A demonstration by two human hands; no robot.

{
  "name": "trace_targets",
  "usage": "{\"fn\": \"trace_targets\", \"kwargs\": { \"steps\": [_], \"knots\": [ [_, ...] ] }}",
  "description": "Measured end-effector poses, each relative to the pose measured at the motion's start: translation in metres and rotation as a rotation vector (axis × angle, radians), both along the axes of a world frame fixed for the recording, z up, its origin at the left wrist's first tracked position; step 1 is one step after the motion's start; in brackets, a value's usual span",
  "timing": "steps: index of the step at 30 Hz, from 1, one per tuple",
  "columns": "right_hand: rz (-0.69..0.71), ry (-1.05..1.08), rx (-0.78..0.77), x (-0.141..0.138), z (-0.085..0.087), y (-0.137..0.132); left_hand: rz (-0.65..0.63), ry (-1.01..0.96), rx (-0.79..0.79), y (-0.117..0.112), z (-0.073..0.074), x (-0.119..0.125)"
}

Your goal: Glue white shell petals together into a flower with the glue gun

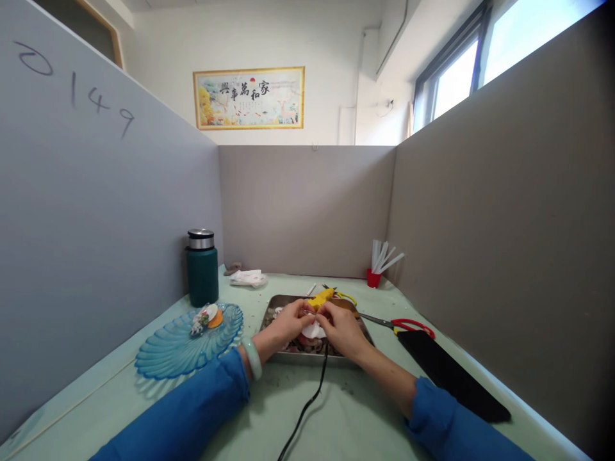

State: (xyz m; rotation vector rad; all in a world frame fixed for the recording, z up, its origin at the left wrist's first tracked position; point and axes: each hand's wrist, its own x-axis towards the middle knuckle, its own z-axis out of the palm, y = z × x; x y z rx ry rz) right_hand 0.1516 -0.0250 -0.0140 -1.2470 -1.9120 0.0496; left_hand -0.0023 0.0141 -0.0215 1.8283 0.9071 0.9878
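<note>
My left hand [295,321] and my right hand [339,326] meet over a metal tray [300,360], fingertips pinched close together. What lies between the fingertips is too small to make out. Directly below them shows a white, shell-like piece [314,330]; whether the fingers grip its edge I cannot tell. Small shells or pebbles [292,346] cover the tray's bottom. Just beyond my fingers is a yellow glue gun [321,298], partly hidden by my hands. A black cord [311,401] runs from the tray toward me.
To the left are a blue scalloped plate [180,349] bearing a small shell cluster [206,318] and a green thermos [202,275]. Red-handled scissors [413,325] and a black flat object [451,374] lie right. Behind stand glue sticks [383,256] in a red cup [373,278]. Partitions enclose the table.
</note>
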Motion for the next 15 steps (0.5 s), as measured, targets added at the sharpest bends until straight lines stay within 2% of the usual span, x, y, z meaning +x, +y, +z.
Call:
{"fn": "trace_targets", "kwargs": {
  "steps": [5,11,15],
  "knots": [
    [0.002,0.012,0.016,-0.0004,0.0008,-0.0008,-0.022,-0.002,-0.029,-0.0030,0.0029,0.0003],
    [0.002,0.013,0.017,0.0004,-0.0005,-0.0001,-0.026,-0.019,0.076,0.0016,0.0018,-0.0006],
    [0.004,0.008,0.007,0.0002,-0.0004,0.0001,-0.030,-0.015,0.088,0.0032,0.0013,-0.0013]
  ]
}}
